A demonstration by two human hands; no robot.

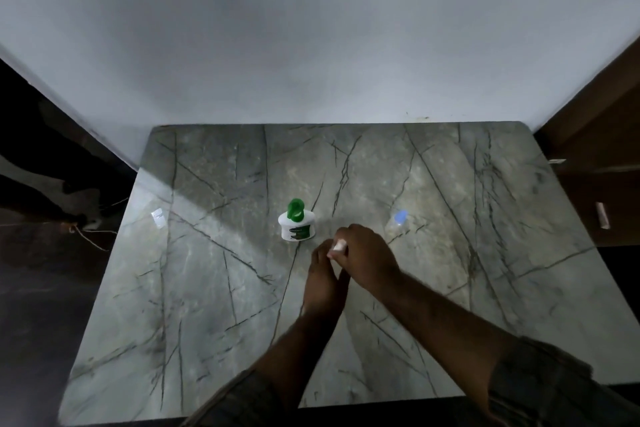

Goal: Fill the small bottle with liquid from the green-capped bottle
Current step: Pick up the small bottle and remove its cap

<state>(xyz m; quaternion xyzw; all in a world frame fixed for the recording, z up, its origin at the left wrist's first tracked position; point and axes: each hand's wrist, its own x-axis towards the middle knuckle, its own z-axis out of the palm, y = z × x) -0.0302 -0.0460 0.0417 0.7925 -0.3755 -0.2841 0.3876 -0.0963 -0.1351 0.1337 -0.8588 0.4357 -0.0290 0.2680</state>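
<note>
Marble table (214, 288), centre: left hand (323, 282) and right hand (367, 258) closed together around a small white item (339, 246), probably the small bottle or its cap; green-capped bottle (297, 222) upright just beyond-left, apparently untouched; blue-capped bottle (398, 220) far-right; filling judged not begun.

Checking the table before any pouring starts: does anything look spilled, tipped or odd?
No spill shows on the marble table. The white green-capped bottle stands upright, cap on. A clear blue-capped bottle seems to lie tipped. Both hands close on a small white object.
</note>
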